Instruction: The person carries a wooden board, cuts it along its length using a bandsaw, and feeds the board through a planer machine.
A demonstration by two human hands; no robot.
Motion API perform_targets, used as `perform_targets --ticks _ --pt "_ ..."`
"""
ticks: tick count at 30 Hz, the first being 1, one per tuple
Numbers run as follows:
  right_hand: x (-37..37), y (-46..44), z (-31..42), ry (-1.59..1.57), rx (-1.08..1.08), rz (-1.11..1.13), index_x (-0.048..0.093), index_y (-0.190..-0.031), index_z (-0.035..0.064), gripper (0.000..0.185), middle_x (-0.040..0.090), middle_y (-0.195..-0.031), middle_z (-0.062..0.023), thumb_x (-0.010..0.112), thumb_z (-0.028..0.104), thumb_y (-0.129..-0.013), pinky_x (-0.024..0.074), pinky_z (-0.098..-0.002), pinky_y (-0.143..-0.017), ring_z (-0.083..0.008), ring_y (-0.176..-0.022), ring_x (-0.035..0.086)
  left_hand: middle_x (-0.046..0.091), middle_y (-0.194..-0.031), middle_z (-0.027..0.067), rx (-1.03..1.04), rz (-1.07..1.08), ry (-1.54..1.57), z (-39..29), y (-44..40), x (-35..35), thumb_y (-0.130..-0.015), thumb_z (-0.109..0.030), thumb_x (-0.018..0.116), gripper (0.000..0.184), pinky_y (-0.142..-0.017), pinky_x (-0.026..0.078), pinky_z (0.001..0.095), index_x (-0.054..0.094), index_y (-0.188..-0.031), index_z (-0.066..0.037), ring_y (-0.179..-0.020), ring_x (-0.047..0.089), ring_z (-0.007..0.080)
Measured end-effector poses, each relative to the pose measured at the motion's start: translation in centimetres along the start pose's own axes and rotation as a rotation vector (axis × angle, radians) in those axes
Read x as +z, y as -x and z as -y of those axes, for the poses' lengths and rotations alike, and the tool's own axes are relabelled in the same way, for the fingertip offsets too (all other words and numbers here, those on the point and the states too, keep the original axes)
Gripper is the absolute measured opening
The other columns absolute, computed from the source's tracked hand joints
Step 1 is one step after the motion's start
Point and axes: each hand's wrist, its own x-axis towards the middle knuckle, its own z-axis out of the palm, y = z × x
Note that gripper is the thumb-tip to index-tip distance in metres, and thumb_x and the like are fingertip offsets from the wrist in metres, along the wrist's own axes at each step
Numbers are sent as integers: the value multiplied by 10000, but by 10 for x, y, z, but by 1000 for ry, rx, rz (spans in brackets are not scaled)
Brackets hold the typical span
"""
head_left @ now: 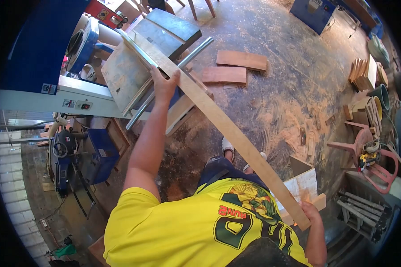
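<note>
A long, pale wooden board (236,133) runs diagonally from the metal machine table (120,73) down past my right side. My left hand (165,84) grips its edge near the table, with the thumb over the board and a finger beside the silver fence (138,51). The remaining fingers of that hand are hidden. At the board's near end, my right hand (311,211) is closed around its edge. The far end lies alongside the fence. Below my right hand, another light piece of wood (318,201) shows beside a pale box-like piece (300,182).
Behind the table stands a large blue machine (31,49) with a white arm (87,89). Two reddish planks (242,59) (224,74) lie on the sawdust-covered floor (276,98). To the right are a pink plastic chair (358,142) and stacked wood pieces (364,75).
</note>
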Motion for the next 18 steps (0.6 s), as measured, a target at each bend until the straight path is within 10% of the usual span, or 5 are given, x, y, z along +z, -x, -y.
perform_targets --ticks 3,7,18 --pt "-1 -3 -2 -2 -3 -7 602 -1068 4 325 650 -947 -53 582 300 -933 486 -272 -732 -122 -824 608 456 -1300 278 -340 167 440 -40 24 -7 -768 -435 739 1095 -1018 376 376 69 -1420 135 -1188 495 335" --pt "1 0 2 6 8 -1 602 -1087 0 326 648 -957 -51 576 288 -937 485 -272 -738 -121 -833 605 581 -1147 139 -781 497 937 -34 37 -3 -805 -494 671 784 -918 470 399 391 -1342 4 -1033 591 256" --pt "13 3 12 50 -8 -60 616 -1071 6 339 654 -918 -41 566 314 -939 482 -266 -727 -118 -805 605 608 -1124 97 -833 546 1083 -44 35 -4 -816 -571 592 670 -909 466 451 497 -1255 -74 -1031 597 242"
